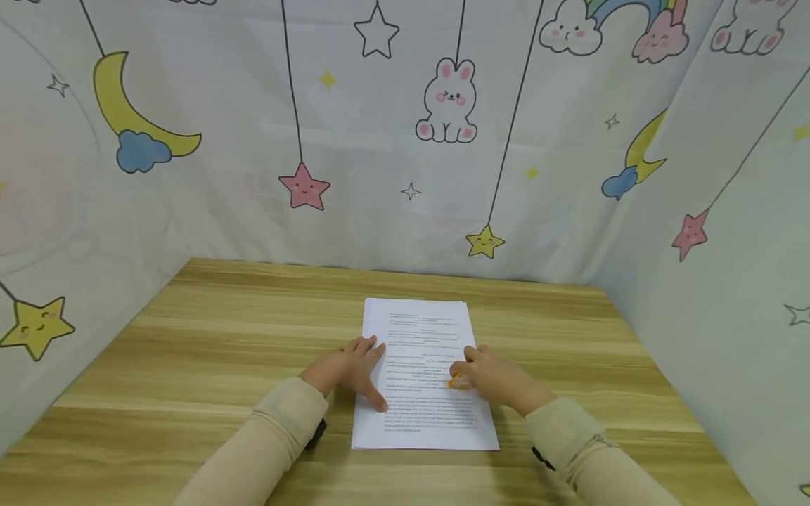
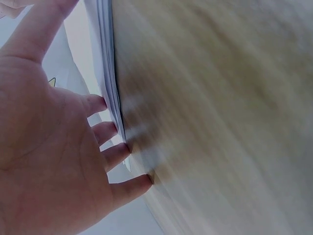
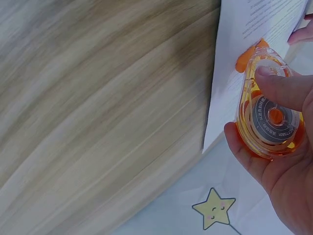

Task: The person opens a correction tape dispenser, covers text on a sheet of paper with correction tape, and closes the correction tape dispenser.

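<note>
A stack of printed paper [image 1: 418, 414] lies on the wooden table in front of me, its several sheets showing at the edge in the left wrist view. My left hand [image 1: 354, 369] rests spread over the stack's left side, thumb on the top sheet; in the left wrist view the fingertips touch the paper's edge and the table. In my right hand [image 1: 500, 377] I grip an orange, see-through correction tape [image 3: 271, 110], thumb on its upper face. Its orange cap [image 3: 245, 59] sits near the tip, over the printed lines. Whether the tip touches the paper cannot be told.
The wooden table [image 1: 221, 337] reaches out on both sides of the paper. A white cloth [image 1: 373, 232] with printed stars, moons and rabbits hangs behind the table and along its left and right sides.
</note>
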